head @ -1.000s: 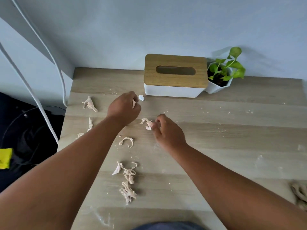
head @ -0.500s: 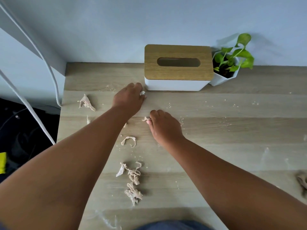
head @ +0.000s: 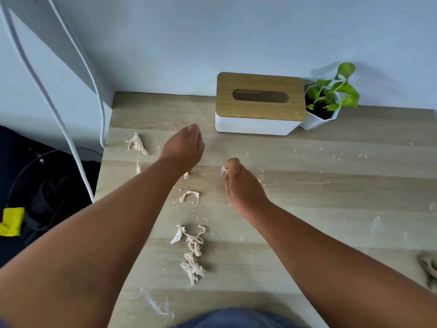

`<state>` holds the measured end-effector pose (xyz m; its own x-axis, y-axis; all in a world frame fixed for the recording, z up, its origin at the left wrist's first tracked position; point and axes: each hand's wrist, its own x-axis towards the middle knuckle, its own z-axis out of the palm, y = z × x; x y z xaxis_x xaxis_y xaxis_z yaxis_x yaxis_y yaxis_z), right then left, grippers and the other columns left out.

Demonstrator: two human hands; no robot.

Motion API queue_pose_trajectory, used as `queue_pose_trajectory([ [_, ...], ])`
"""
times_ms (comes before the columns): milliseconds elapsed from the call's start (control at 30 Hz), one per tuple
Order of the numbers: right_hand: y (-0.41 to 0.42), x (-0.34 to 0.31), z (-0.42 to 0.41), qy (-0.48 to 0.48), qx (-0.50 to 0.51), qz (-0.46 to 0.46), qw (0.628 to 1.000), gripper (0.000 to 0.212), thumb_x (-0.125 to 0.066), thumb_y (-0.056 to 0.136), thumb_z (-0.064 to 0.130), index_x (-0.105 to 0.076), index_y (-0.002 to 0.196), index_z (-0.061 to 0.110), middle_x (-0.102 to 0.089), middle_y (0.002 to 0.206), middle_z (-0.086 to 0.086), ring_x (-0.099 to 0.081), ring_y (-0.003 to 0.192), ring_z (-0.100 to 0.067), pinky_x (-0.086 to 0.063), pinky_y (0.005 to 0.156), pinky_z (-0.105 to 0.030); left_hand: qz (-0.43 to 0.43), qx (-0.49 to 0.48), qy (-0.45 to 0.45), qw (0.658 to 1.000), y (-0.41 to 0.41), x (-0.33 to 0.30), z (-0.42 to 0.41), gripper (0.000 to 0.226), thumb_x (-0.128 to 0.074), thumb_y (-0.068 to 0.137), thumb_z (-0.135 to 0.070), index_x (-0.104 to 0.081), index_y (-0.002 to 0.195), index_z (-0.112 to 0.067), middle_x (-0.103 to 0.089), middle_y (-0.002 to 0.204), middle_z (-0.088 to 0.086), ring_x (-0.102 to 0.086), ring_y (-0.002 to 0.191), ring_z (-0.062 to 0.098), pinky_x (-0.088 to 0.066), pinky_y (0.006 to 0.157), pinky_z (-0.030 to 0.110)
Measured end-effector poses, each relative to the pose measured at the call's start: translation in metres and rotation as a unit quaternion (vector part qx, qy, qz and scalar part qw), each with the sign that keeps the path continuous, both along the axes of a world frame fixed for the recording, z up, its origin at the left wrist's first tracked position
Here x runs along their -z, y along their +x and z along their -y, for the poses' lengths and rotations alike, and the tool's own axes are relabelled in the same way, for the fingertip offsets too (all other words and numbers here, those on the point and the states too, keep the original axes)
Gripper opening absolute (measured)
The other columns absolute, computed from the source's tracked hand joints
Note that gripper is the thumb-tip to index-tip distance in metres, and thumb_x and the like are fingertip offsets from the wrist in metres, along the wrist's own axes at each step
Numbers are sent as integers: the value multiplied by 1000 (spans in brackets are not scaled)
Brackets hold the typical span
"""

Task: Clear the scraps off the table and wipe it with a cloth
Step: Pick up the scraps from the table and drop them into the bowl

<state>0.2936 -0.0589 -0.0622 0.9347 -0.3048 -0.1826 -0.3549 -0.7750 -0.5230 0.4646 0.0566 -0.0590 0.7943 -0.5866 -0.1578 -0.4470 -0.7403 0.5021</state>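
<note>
Head view. I see one wooden table [head: 331,197] filling the centre and right of the frame, its back edge against a pale wall.

Hands: The left hand [head: 183,149] sits in the upper centre, knuckles toward the camera, fingers curled under. I cannot tell whether it holds anything. The right hand [head: 241,183] sits just right of centre, well apart from the left hand. Its fingers pinch a small scrap [head: 224,170] at the fingertips, with the scrap protruding to the left.

Scraps on the table:
- A torn scrap [head: 136,144] lies in the upper left of the tabletop, left of the left hand.
- A thin sliver [head: 138,167] lies below it, near the table's left edge.
- A curled scrap [head: 190,197] lies at centre, between the two forearms.
- A scrap cluster [head: 191,252] lies in the lower centre, running toward the near edge.
- Fine crumbs [head: 326,157] are scattered across the right half.
- A brownish item [head: 429,271] shows at the right edge, cut off by the frame; I cannot identify it.

Other items: A tissue box [head: 259,102] with a wooden lid stands at the back of the table. A potted plant [head: 327,102] stands just beside it on the right. White cables [head: 71,143] hang at the upper left. A yellow object [head: 11,221] lies on the dark floor at the lower left.
</note>
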Motion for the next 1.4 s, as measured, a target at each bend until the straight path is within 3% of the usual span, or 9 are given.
queue_pose_trajectory([
  [200, -19, -12, 0, 41, -3, 2, 999, 13, -47, 98, 4, -57, 106, 7, -62, 99, -13, -62, 89, -32, -51, 78, -44, -5, -40, -21, 999, -31, -15, -14, 11, -48, 92, -13, -58, 96, -13, -64, 94, 8, -58, 85, 31, -45, 71, 36],
  [333, -39, -18, 3, 57, -2, -6, 998, 6, -47, 94, 15, -50, 88, 16, -57, 89, -8, -56, 82, -27, -43, 68, -37, -2, -59, -15, 998, -57, -28, -25, 15, -47, 90, -9, -60, 97, -14, -66, 97, 7, -60, 88, 31, -50, 74, 39],
  [433, -57, -21, 7, 56, -8, -10, 998, 17, -45, 94, 17, -40, 78, 17, -46, 76, -1, -48, 72, -26, -30, 62, -34, 2, -64, -1, 998, -82, -39, -37, 16, -43, 88, -14, -58, 88, -13, -66, 87, 6, -61, 83, 31, -51, 71, 43],
  [567, -86, -25, 14, 49, -5, -15, 999, 23, -44, 97, 17, -35, 75, 19, -42, 72, 0, -44, 69, -26, -27, 61, -33, -9, -101, -18, 995, -125, -48, -56, 22, -39, 85, -26, -56, 80, -12, -64, 77, 8, -59, 77, 34, -50, 68, 43],
  [700, -113, -27, 21, 20, -12, -29, 999, 28, -43, 99, 25, -35, 72, 21, -44, 72, 1, -47, 69, -28, -28, 59, -34, -20, -158, 10, 987, -172, -44, -70, 15, -45, 94, -19, -57, 85, -16, -66, 78, 7, -59, 76, 34, -50, 65, 40],
  [833, -132, -26, 25, 5, -35, -51, 998, 26, -42, 99, 23, -35, 74, 20, -43, 71, 1, -47, 68, -27, -25, 52, -34, -54, -217, 21, 974, -223, -35, -83, 13, -47, 93, -19, -60, 90, -21, -62, 74, -7, -57, 75, 26, -39, 62, 34],
  [933, -143, -23, 23, -1, -62, -60, 996, 17, -42, 100, 19, -45, 84, 16, -54, 82, -5, -52, 72, -28, -34, 58, -34, -82, -247, 8, 966, -252, -31, -98, 16, -48, 89, -14, -59, 88, -25, -62, 76, -5, -57, 75, 24, -37, 62, 32],
  [1200, -158, -18, 6, 51, -93, -78, 991, 18, -49, 93, 0, -52, 93, 18, -58, 93, -4, -56, 84, -26, -48, 74, -40, -114, -365, -23, 924, -274, -23, -175, 35, -44, 82, 2, -58, 79, -30, -69, 71, -2, -61, 63, 23, -49, 59, 33],
  [1400, -152, -19, -15, 82, -132, -73, 985, 38, -45, 85, -13, -62, 108, 12, -58, 106, -5, -61, 92, -24, -52, 84, -36, -92, -396, -77, 910, -266, -13, -225, 49, -37, 79, 14, -62, 84, -28, -69, 75, -5, -66, 79, 21, -59, 72, 43],
])
